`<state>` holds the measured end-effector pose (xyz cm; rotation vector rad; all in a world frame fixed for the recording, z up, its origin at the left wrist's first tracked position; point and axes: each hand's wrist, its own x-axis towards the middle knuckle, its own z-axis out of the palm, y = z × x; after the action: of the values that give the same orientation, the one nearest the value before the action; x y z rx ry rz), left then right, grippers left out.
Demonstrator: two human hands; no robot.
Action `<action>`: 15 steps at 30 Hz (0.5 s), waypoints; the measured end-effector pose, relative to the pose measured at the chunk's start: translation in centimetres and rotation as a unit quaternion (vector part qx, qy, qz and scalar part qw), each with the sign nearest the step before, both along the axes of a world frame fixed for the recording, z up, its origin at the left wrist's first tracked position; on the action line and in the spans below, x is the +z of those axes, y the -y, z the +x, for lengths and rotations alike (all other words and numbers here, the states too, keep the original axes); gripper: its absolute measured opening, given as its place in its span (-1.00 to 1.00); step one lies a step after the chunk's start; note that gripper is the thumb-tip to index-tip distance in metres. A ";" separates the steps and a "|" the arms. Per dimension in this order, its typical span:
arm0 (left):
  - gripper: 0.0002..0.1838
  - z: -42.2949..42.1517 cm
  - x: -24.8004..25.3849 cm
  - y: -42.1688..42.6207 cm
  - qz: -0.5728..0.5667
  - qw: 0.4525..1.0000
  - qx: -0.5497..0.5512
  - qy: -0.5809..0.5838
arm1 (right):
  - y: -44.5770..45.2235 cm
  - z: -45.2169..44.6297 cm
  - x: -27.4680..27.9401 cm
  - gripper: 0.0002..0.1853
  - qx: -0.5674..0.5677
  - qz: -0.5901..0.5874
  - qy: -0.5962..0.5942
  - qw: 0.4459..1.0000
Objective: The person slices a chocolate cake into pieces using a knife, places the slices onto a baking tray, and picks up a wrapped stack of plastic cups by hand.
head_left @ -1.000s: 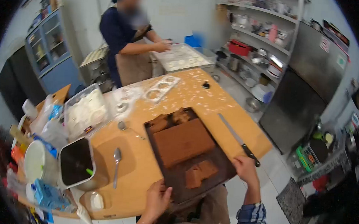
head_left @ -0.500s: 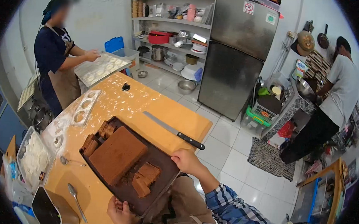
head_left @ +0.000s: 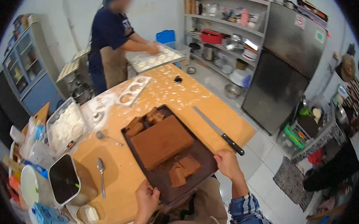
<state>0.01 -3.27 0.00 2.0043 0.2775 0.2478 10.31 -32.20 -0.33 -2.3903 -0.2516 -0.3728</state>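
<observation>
A dark baking tray (head_left: 201, 154) lies at the near edge of the table, partly over it. My left hand (head_left: 147, 198) grips its near left corner, and my right hand (head_left: 227, 164) holds its right corner. On the tray sits a large brown cake block (head_left: 161, 142). Cut cake pieces (head_left: 184, 170) lie on the near side of the block, with more brown scraps (head_left: 135, 127) at the far left end. A long knife (head_left: 218, 130) with a black handle rests on the table beyond the tray, close to my right hand.
Across the table (head_left: 124, 166) a person (head_left: 109, 43) handles a tray of white pieces (head_left: 151, 61). Left are a floury tub (head_left: 68, 124), a metal container (head_left: 73, 181) and a spoon (head_left: 101, 177). A ring cutter (head_left: 134, 91) lies at the far side; a fridge (head_left: 280, 68) stands right.
The head view swung right, then partly back left. Both my hands keep their hold on the tray. The person across the table has the tray of white pieces closer to the table's end.
</observation>
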 end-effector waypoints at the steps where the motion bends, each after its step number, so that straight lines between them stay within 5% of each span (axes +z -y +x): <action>1: -0.77 0.2 0.4 0.2 0.018 1.000 -0.006 0.006 | 0.2 0.0 -0.2 -0.90 -0.003 -0.002 0.005 1.000; 15: -0.80 3.8 -1.1 3.3 0.074 0.995 -0.053 0.026 | 2.8 1.4 0.0 -0.90 -0.106 -0.065 0.018 0.992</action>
<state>3.80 -6.54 -1.05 2.1485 0.1210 0.2591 11.74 -35.00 -0.34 -2.5480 -0.0388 -0.5105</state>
